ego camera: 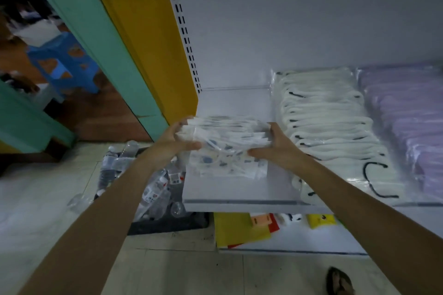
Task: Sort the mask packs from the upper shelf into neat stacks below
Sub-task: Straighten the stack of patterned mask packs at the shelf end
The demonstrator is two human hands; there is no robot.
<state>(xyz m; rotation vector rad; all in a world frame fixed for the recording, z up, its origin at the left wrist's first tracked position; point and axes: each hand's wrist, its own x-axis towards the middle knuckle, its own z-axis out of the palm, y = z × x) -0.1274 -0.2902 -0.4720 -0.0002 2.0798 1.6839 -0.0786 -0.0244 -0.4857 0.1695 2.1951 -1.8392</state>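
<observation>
A bundle of clear-wrapped mask packs with small blue prints sits between both my hands, just above the left part of the white shelf. My left hand grips its left end, thumb across the front. My right hand grips the right end. One or more similar packs lie flat on the shelf beneath the bundle. To the right runs a row of white mask packs with black ear loops, then a row of purple packs.
A dark crate of empty plastic bottles stands on the tiled floor left of the shelf. A lower shelf holds yellow and red packets. The yellow and green upright borders the shelf's left side. A sandalled foot shows at the bottom.
</observation>
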